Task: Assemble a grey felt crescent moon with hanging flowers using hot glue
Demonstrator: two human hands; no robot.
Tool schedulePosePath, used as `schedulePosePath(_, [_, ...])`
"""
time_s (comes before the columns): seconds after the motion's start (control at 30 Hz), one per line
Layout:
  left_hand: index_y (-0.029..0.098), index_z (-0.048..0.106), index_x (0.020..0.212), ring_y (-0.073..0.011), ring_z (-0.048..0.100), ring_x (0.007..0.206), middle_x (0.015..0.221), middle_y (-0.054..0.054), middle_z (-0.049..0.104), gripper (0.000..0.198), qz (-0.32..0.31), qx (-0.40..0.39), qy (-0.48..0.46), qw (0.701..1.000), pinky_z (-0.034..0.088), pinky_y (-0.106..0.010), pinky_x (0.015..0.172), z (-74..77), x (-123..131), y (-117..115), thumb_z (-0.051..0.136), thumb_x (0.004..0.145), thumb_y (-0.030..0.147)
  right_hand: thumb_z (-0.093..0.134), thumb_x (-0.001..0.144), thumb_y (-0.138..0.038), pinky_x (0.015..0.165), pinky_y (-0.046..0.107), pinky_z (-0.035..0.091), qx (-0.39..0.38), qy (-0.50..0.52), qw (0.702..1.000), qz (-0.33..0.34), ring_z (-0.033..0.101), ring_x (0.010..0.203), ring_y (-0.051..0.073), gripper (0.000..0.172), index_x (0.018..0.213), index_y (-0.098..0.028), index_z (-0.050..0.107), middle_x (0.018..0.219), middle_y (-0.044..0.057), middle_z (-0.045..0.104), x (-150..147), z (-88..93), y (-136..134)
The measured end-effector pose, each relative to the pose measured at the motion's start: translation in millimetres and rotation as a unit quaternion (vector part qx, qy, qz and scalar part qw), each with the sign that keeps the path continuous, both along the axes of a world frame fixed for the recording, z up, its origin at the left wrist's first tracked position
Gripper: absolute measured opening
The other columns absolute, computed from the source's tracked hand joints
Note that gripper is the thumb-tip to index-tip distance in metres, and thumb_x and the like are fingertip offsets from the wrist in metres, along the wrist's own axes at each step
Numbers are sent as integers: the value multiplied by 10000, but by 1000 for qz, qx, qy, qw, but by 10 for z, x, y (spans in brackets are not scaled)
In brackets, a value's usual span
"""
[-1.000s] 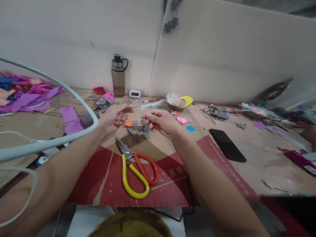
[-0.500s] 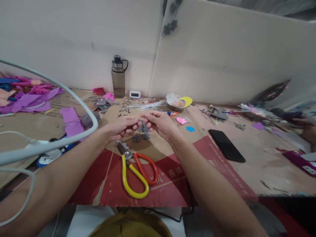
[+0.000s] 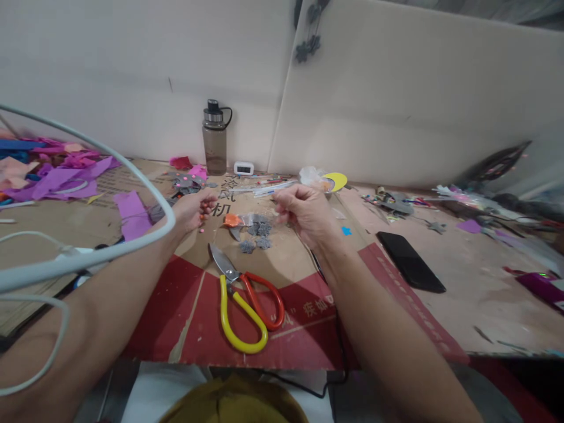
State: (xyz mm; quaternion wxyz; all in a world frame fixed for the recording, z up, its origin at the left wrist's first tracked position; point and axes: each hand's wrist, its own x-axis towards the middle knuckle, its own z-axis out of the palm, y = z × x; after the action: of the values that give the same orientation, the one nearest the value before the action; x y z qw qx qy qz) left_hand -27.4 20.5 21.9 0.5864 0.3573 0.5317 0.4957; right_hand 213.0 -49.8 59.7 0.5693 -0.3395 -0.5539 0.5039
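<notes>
My left hand (image 3: 192, 212) is at the left of the cardboard, its fingers curled around small orange-red beads (image 3: 206, 205). A few loose beads lie just below it. My right hand (image 3: 306, 214) hovers on the other side, thumb and fingers pinched together; whatever they hold is too small to make out. Between the hands lie several grey felt flowers (image 3: 247, 247) and a clear plastic bag with orange contents (image 3: 232, 220). Nearer to me rest large scissors (image 3: 229, 270) with one yellow and one red handle, blades slightly apart.
A bottle (image 3: 215, 141) and a small white digital clock (image 3: 243, 168) stand by the wall. Coloured felt scraps (image 3: 66, 176) are heaped at the left, behind a pale curved tube (image 3: 132, 170). On the right are a black phone (image 3: 409, 261) and a blue felt flower (image 3: 346, 231).
My hands have separated, the left moving left and the right moving right. The orange bag and orange-red beads now show, and the grey felt flowers lie uncovered on the cardboard.
</notes>
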Motion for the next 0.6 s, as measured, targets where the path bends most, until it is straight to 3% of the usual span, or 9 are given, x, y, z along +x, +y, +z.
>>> schedulePosePath(0.13, [101, 622, 709, -66, 479, 442, 598, -47, 592, 324, 5, 5, 23, 1000, 362, -161, 395, -119, -33, 61, 534, 864, 372, 780, 618, -362, 481, 211, 390, 16, -100, 993, 54, 486, 497, 67, 268, 566, -169, 603, 541, -26, 581, -169, 21, -198])
schedulePosePath(0.3, [101, 652, 693, -143, 633, 670, 724, -108, 677, 295, 3, 39, 62, 997, 456, -213, 571, -185, -43, 82, 564, 820, 352, 796, 590, -410, 454, 212, 286, 16, -136, 989, 60, 378, 464, 47, 352, 548, -167, 545, 505, -57, 514, -220, 1, -263])
schedulePosePath(0.43, [123, 675, 723, -165, 641, 761, 785, -100, 703, 230, 7, 72, 101, 992, 455, -243, 648, -190, -26, 66, 611, 743, 343, 757, 645, -417, 519, 226, 359, 26, -134, 989, 50, 454, 520, 70, 311, 571, -170, 582, 550, -36, 561, -208, -6, -233])
schedulePosePath(0.6, [133, 696, 735, -179, 628, 819, 808, -74, 713, 202, 44, 182, 147, 971, 455, -280, 742, -142, -9, 45, 652, 692, 326, 681, 729, -381, 634, 255, 446, 0, -113, 993, 36, 555, 603, 103, 214, 653, -182, 671, 615, -7, 639, -222, -49, -196])
